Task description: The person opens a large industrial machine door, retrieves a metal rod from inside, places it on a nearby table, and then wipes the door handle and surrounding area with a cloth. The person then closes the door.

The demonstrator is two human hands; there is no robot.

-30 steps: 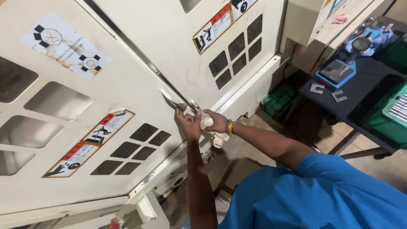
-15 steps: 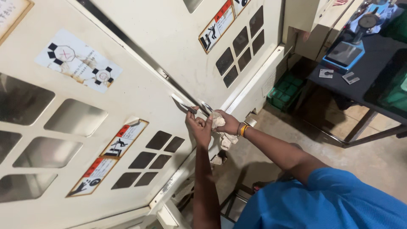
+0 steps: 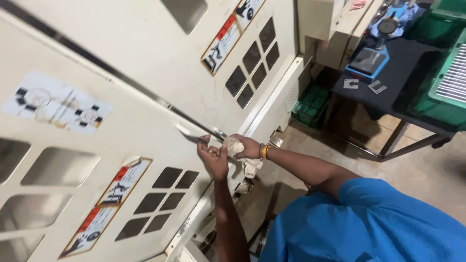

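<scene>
Item: metal door handle (image 3: 194, 138), a slim silver bar lying along the dark seam where the two cream machine doors (image 3: 145, 73) are meeting. The left hand (image 3: 213, 159) is wrapping its fingers around the bar's lower end. The right hand (image 3: 248, 146), wearing a yellow and dark wristband (image 3: 264, 152), is closing on a crumpled white rag (image 3: 236, 145) and pressing it against the handle just beside the left hand; the two hands are touching or nearly so, and part of the rag is hanging below.

Surroundings: warning labels (image 3: 109, 206) and dark square vents (image 3: 165, 196) are sitting on the near door. The person is wearing a blue shirt (image 3: 369, 223). At the upper right, a dark table (image 3: 412, 77) is carrying a blue gauge stand (image 3: 371, 58) near its left edge and a green crate (image 3: 449, 73) at its right edge. A smaller green bin (image 3: 310, 104) is standing on the floor beside the machine.
</scene>
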